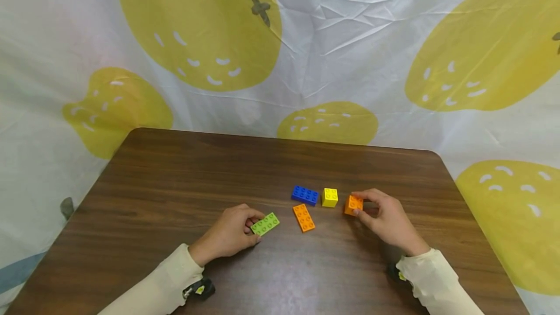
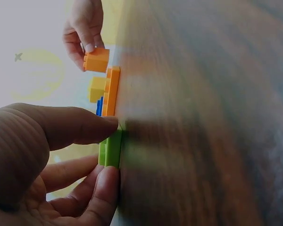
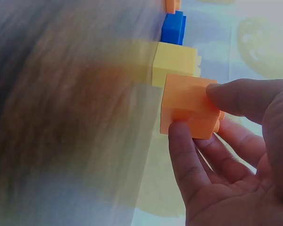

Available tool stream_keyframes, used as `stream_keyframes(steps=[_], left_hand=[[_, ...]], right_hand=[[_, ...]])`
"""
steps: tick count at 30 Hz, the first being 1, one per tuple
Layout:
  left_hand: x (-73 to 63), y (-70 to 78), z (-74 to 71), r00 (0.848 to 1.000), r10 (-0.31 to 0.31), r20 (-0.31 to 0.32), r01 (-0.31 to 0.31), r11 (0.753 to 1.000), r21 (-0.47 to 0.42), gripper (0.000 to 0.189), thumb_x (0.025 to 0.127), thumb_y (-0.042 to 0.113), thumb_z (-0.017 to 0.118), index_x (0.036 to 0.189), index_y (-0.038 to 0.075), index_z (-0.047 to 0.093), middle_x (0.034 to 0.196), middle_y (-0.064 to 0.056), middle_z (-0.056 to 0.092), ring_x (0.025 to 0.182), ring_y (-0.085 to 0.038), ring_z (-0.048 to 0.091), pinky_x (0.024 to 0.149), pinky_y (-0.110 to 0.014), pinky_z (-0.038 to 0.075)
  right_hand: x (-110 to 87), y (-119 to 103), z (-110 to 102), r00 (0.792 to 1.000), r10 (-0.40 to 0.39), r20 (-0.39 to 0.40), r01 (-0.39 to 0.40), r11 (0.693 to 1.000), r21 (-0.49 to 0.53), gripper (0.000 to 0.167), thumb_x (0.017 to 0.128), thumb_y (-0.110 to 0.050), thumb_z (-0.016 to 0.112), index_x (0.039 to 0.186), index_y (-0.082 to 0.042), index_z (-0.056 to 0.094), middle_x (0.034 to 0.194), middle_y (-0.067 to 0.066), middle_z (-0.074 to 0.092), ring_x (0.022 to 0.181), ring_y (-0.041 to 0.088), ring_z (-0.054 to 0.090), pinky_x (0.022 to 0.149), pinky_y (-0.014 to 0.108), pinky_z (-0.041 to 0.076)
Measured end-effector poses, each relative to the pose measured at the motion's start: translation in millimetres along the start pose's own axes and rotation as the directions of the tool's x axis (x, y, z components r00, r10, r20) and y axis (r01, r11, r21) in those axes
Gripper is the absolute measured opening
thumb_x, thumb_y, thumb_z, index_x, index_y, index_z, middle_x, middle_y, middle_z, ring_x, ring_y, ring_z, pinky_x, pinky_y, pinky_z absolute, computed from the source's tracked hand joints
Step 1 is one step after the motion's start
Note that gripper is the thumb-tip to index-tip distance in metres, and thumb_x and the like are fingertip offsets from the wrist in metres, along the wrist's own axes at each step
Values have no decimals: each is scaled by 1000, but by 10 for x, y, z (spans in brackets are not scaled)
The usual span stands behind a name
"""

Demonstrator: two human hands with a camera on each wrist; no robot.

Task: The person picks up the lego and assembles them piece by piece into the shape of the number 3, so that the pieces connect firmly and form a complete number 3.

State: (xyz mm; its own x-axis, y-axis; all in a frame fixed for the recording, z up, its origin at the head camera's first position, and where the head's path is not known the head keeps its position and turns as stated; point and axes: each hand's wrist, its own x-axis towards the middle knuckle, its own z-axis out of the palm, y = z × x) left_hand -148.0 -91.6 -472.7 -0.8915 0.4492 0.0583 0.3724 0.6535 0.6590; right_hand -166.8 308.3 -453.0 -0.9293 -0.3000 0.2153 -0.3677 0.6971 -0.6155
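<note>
My left hand [image 1: 232,231] pinches a flat lime-green toy brick [image 1: 265,224] between thumb and fingers, low over the table; the left wrist view shows the green brick [image 2: 113,148] edge-on. On the right, my right hand [image 1: 388,215] holds an orange cube brick [image 1: 354,204] by its sides. In the right wrist view that orange cube [image 3: 191,103] appears tilted, thumb on one side and fingers on the other. Between the hands lie a flat orange brick [image 1: 304,218], a flat blue brick [image 1: 305,195] and a yellow cube brick [image 1: 330,197], studs up, all apart.
The dark wooden table [image 1: 197,169] has rounded far corners. Behind it hangs a pale curtain [image 1: 350,52] printed with large yellow fruit. A dark wrist device [image 1: 199,288] sits under the left cuff, another under the right.
</note>
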Motion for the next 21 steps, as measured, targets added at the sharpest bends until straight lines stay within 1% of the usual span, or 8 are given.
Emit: stream_keyframes(steps=[5,7,13,17,21], left_hand=[[-4,7,-5,1000,12,4,-12,1000,-19,43,78,5,88,120,5,77,94,2,66,82,-9,58,72,-18,49],[-7,11,-8,1000,15,9,-15,1000,-14,43,78,5,87,120,6,78,94,2,66,82,-8,57,72,-18,49],[-11,32,-2,999,10,48,-10,1000,8,40,79,6,83,119,10,79,97,4,67,84,-8,58,73,-20,50],[-21,69,1,997,17,72,-17,1000,6,41,79,4,81,120,9,79,99,4,69,86,-7,59,75,-20,52],[-29,106,9,996,21,82,-22,1000,1,41,79,3,80,120,9,78,102,3,70,86,-8,58,75,-21,50]], right_hand=[[-16,-79,9,1000,-11,-2,11,1000,12,43,87,3,82,128,-3,72,120,12,74,99,32,76,83,43,65],[-21,-114,16,1000,-16,3,16,1000,11,43,87,3,82,128,-4,73,120,11,74,100,31,76,84,43,65],[-37,-222,26,1000,-23,19,22,999,36,43,86,4,82,128,-4,72,121,9,74,100,29,76,85,43,65],[-52,-285,59,998,-56,20,55,996,68,44,85,7,82,127,-4,73,121,8,74,98,28,77,85,43,65],[-67,-343,104,994,-100,36,97,993,72,43,85,5,82,126,-4,73,123,6,73,98,25,76,83,40,65]])
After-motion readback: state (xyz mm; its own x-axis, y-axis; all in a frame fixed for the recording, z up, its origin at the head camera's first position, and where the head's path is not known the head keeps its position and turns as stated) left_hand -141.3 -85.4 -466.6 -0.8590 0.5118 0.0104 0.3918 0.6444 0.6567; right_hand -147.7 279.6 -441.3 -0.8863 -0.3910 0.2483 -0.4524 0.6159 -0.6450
